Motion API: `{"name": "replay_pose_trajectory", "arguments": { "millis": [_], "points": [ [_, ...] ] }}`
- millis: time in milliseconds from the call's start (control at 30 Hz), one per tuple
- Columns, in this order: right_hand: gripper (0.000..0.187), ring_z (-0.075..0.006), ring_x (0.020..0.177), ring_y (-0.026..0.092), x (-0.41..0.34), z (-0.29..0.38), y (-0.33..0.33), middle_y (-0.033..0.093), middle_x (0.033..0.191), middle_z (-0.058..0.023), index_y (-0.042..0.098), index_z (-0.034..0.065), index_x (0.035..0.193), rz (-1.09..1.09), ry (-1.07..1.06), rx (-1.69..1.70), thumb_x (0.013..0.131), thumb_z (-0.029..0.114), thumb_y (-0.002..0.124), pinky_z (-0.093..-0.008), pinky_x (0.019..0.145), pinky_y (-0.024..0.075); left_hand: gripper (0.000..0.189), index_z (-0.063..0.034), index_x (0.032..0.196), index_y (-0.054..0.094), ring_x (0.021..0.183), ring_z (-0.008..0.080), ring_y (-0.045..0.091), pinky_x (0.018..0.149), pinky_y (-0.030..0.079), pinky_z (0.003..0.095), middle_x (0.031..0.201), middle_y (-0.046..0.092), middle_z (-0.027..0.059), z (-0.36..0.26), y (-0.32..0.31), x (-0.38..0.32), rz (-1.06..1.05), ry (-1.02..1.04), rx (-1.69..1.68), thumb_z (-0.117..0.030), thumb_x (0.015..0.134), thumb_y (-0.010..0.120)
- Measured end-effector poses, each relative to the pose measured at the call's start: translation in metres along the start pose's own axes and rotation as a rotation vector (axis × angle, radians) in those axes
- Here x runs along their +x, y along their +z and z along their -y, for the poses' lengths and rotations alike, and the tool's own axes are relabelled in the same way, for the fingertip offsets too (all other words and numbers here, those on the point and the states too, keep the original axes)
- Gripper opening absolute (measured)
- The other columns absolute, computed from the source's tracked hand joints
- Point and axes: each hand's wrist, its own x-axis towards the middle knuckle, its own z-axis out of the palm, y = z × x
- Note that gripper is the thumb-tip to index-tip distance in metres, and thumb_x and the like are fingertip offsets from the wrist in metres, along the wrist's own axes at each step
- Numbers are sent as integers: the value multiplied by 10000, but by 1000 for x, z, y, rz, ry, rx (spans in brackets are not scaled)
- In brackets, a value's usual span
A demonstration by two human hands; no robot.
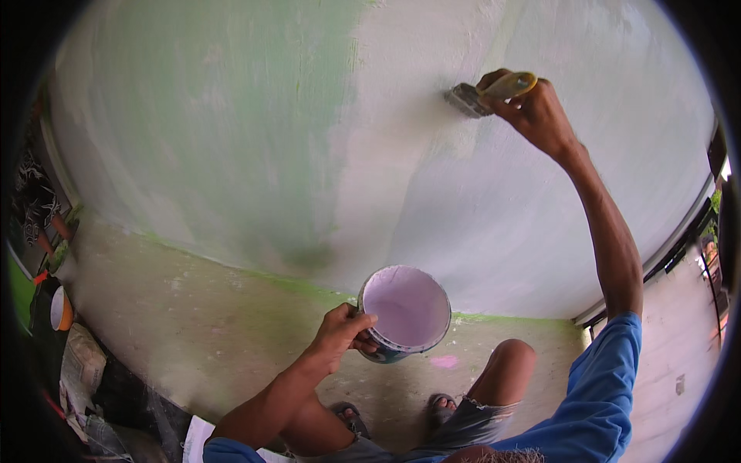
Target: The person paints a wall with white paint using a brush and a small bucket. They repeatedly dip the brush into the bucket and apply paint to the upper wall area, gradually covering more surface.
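My right hand [535,113] grips a wide paintbrush [509,85] by its yellowish handle. The dark brush head rests against the wall [231,116], on a pale strip near the top centre. Patchy green shows on the wall to the left; whitish-lilac paint covers much of the right. Low in front of me, my left hand [341,335] holds a round paint bucket [405,349] at its left rim, thumb over the edge. Pale lilac paint [402,318] lies inside the bucket, and its inner wall is coated with the same colour.
Beneath me is a paint-spotted concrete floor [202,324], with a pink spot [444,362] near my foot. At the left lie an orange bowl [61,309], a sack [84,356] and dark sheeting [124,376]. A person's legs [52,228] show at the far left.
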Motion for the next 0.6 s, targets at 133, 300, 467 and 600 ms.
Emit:
{"name": "replay_pose_trajectory", "arguments": {
  "millis": [133,300,467,600],
  "points": [
    [268,-233,887,753,48,-18,-52,757,1041,-115,692,66,1182,-179,-152,-313,931,152,726,-339,746,640,367,40,1017,547,695,190,693,595,629,325,850,636,109,0,6,7,53,10,-12,-217,869,763],
    [358,-251,979,738,58,-3,-44,737,1151,-55,691,124,1205,-343,-454,-627,860,116,785,-336,787,644,388,40,1017,543,693,193,690,583,626,326,841,634,113,-3,-5,4,50,-14,8,-229,855,771],
    [436,-182,1036,654,-14,22,42,638,1206,-27,675,142,1183,-113,-515,-719,767,90,798,-303,797,640,381,36,1005,534,688,186,678,583,624,324,831,621,106,-3,0,8,71,-11,5,-229,859,765],
    [406,-205,1024,649,-64,42,90,631,1165,-58,650,111,1169,14,-550,-604,783,127,777,-322,827,627,372,34,1001,532,700,183,673,587,623,322,839,611,104,-3,0,8,71,-3,31,-228,865,758]
  ]
}}
